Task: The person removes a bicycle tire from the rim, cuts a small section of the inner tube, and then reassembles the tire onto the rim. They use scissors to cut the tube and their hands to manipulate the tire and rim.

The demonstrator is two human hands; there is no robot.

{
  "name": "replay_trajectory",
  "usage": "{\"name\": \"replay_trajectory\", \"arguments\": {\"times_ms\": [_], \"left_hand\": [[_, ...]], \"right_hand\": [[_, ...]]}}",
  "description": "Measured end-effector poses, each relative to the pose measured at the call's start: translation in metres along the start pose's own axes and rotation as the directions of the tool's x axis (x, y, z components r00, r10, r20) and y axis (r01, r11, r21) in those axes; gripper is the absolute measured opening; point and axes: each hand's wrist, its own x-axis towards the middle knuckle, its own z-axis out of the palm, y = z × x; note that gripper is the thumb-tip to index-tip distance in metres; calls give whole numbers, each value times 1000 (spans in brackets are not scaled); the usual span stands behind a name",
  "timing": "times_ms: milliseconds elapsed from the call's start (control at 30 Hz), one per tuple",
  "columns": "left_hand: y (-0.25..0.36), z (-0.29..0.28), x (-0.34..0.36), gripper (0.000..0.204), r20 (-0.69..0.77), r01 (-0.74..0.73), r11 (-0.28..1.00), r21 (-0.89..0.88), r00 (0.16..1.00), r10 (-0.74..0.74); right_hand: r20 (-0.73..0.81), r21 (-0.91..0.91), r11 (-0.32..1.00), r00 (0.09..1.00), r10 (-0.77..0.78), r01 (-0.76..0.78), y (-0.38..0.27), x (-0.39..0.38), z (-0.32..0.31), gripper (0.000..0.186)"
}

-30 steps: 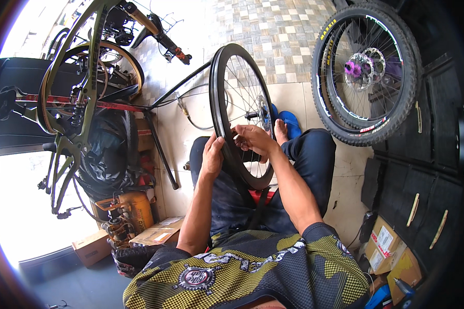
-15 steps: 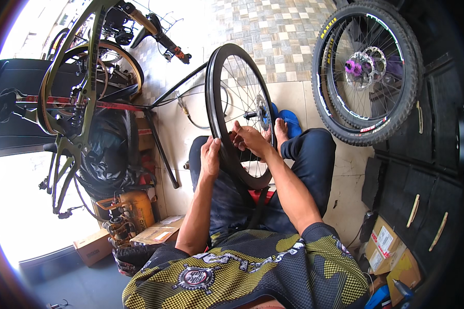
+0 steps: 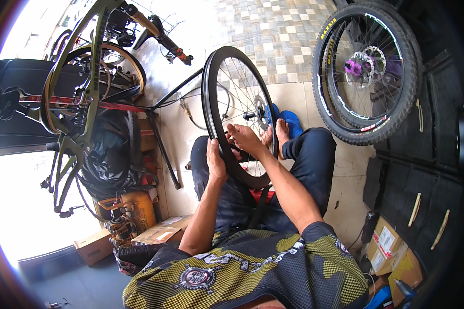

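A black deep-rim bicycle wheel (image 3: 210, 98), bare of a tyre, stands tilted between my legs. Its dark hub (image 3: 249, 115) and disc rotor (image 3: 263, 114) face right. My left hand (image 3: 216, 160) lies along the left outer face of the rim, fingers straight and pointing up. Across the spokes reaches my right hand (image 3: 248, 140), at the inner edge of the rim close to my left. Its fingers are bent inward, partly hidden by the hand and rim; what they pinch there cannot be made out.
At left, a green bicycle frame (image 3: 94, 67) hangs on a stand with a black leg (image 3: 162, 149). Two knobbly-tyred wheels (image 3: 407, 98) lean at right. Blue slippers (image 3: 292, 123) lie beyond my feet. An orange compressor (image 3: 139, 206) and cardboard boxes (image 3: 94, 246) sit lower left.
The wheel has tipped slightly to the left. My left hand has straightened its fingers against the rim, and my right hand has shifted slightly left and down.
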Motion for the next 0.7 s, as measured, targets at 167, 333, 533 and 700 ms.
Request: {"name": "replay_trajectory", "arguments": {"times_ms": [167, 333, 533, 700], "left_hand": [[7, 22, -7, 67, -36, 105, 994, 11, 994, -104], [2, 24, -6, 64, -60, 51, 998, -20, 997, -52], [3, 30, -8, 61, -37, 60, 998, -8, 998, -60], [1, 30, -9, 63, -62, 14, 1000, -3, 998, -15]], "right_hand": [[-29, 139, 988, 997, 70, -65, -14, -8, -3, 59], [96, 217, 971, 992, 79, -99, -13, -11, -11, 54], [-22, 126, 992, 1000, -4, 7, -20, -15, -1, 56], [82, 148, 987, 995, 49, -61, -16, -17, -10, 62]]}}
